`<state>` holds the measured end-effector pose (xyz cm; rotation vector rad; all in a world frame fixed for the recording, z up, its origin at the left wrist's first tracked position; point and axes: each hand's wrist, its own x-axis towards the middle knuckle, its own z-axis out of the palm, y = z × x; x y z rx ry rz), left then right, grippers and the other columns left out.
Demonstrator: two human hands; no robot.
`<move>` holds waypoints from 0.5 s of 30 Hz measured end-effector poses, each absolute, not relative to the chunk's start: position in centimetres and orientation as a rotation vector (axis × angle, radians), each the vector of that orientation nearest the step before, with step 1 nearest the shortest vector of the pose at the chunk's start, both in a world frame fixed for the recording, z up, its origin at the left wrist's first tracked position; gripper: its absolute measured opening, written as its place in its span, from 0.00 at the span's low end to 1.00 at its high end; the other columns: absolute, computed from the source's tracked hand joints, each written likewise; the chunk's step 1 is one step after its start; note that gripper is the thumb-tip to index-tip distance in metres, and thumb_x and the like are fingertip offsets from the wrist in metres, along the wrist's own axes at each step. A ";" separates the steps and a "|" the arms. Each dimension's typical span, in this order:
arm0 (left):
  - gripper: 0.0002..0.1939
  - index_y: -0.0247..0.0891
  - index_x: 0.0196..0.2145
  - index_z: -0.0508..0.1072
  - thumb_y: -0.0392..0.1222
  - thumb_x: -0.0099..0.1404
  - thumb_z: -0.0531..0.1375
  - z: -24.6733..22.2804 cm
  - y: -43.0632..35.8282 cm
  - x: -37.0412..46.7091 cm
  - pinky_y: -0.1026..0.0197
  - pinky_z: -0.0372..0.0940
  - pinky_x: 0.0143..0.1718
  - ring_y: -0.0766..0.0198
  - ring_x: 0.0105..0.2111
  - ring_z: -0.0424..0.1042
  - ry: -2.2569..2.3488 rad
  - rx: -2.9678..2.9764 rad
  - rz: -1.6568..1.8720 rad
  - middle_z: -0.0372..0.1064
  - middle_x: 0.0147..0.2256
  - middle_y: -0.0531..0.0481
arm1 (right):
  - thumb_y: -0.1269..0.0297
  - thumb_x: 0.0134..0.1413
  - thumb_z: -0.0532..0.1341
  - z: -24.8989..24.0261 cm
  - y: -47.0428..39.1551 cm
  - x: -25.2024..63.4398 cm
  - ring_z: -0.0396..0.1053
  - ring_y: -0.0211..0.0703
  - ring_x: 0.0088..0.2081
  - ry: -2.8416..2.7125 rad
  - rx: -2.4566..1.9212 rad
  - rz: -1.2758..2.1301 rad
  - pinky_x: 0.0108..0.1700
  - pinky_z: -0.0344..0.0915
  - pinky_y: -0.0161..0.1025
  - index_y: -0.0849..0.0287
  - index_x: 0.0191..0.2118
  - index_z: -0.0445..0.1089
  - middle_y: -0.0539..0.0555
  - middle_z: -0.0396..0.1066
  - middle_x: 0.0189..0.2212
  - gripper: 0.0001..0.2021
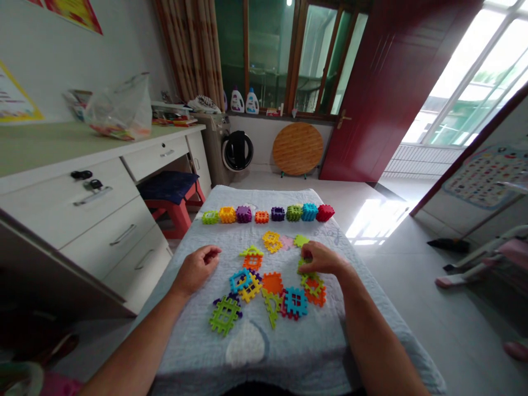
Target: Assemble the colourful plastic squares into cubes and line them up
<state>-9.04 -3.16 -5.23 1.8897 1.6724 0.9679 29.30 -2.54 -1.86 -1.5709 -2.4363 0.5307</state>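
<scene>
1. The right hand [317, 259] is over the right side of the cloth-covered surface [297, 344], its fingers bent down onto a light-green piece [304, 268]; the fingertips are partly hidden, so I cannot tell whether they pinch it.
2. That piece lies just behind an overlapping green frame [312, 285] and orange piece [318, 298], at the right edge of the loose pieces.
3. The left hand [198, 268] rests on the cloth at the left, fingers loosely curled and slightly parted from the thumb, with no piece visible in it.
4. Nearest to the left hand are a blue frame [239, 281], overlapping a yellow piece [251, 288], and a large green piece [225, 315] lying over a purple one.
5. Between the hands lie a solid orange piece [273, 283], a green triangle [272, 306] and a blue window piece [296, 301] over a red one.
6. Farther back, a yellow piece [272, 242] lies beside a pale pink one [286, 242].
7. Along the far side stands a row of eight assembled blocks, from a light-green block [210, 217] at left to a red block [325, 213] at right.
</scene>
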 end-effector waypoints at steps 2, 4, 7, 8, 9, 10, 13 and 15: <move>0.17 0.38 0.38 0.73 0.50 0.56 0.56 -5.2 -3.2 -9.0 0.61 0.67 0.37 0.60 0.33 0.72 1.666 1.896 0.967 0.74 0.33 0.49 | 0.57 0.33 0.71 -1.7 -2.8 28.9 0.59 0.37 0.28 -2.450 -1.579 0.526 0.30 0.54 0.34 0.59 0.27 0.67 0.48 0.64 0.26 0.16; 0.17 0.37 0.39 0.74 0.50 0.56 0.56 -5.2 -3.2 -9.0 0.61 0.67 0.36 0.60 0.32 0.72 1.666 1.895 0.963 0.74 0.32 0.49 | 0.58 0.34 0.70 -1.6 -2.8 28.7 0.58 0.36 0.27 -2.425 -1.564 0.572 0.29 0.53 0.34 0.59 0.27 0.66 0.47 0.63 0.26 0.16; 0.18 0.37 0.39 0.74 0.50 0.56 0.56 -5.2 -3.2 -9.0 0.61 0.67 0.36 0.61 0.31 0.72 1.668 1.883 0.951 0.74 0.32 0.49 | 0.64 0.38 0.67 -1.6 -2.5 28.8 0.55 0.34 0.26 -2.314 -1.477 0.707 0.28 0.52 0.32 0.58 0.29 0.63 0.45 0.60 0.24 0.12; 0.18 0.37 0.39 0.74 0.50 0.56 0.56 -5.2 -3.2 -9.1 0.61 0.67 0.36 0.61 0.31 0.72 1.666 1.881 0.950 0.74 0.32 0.49 | 0.66 0.40 0.65 -1.6 -2.4 28.8 0.54 0.33 0.25 -2.257 -1.442 0.735 0.27 0.51 0.32 0.58 0.29 0.62 0.44 0.59 0.23 0.10; 0.18 0.37 0.39 0.74 0.50 0.56 0.56 -5.3 -3.2 -9.1 0.61 0.67 0.36 0.61 0.31 0.72 1.662 1.879 0.950 0.74 0.32 0.49 | 0.67 0.41 0.63 -1.6 -2.3 28.8 0.54 0.33 0.25 -2.195 -1.410 0.740 0.27 0.51 0.32 0.58 0.29 0.62 0.44 0.58 0.22 0.09; 0.18 0.37 0.39 0.74 0.50 0.55 0.56 -5.3 -3.1 -9.1 0.61 0.67 0.36 0.61 0.32 0.72 1.655 1.878 0.955 0.74 0.32 0.49 | 0.67 0.43 0.62 -1.7 -2.3 28.6 0.53 0.33 0.24 -2.135 -1.386 0.721 0.26 0.50 0.32 0.58 0.29 0.61 0.44 0.57 0.22 0.07; 0.18 0.37 0.39 0.74 0.50 0.55 0.56 -5.5 -3.0 -9.2 0.61 0.67 0.37 0.60 0.32 0.72 1.641 1.874 0.968 0.74 0.33 0.49 | 0.68 0.46 0.59 -1.9 -2.2 27.6 0.55 0.34 0.25 -2.018 -1.371 0.545 0.29 0.52 0.32 0.57 0.28 0.59 0.45 0.58 0.22 0.05; 0.18 0.37 0.39 0.74 0.50 0.55 0.56 -5.5 -3.0 -9.2 0.61 0.67 0.37 0.60 0.33 0.72 1.640 1.874 0.967 0.74 0.33 0.49 | 0.70 0.46 0.58 -2.0 -2.3 26.7 0.58 0.36 0.28 -2.047 -1.366 0.421 0.33 0.55 0.34 0.57 0.28 0.60 0.47 0.61 0.25 0.05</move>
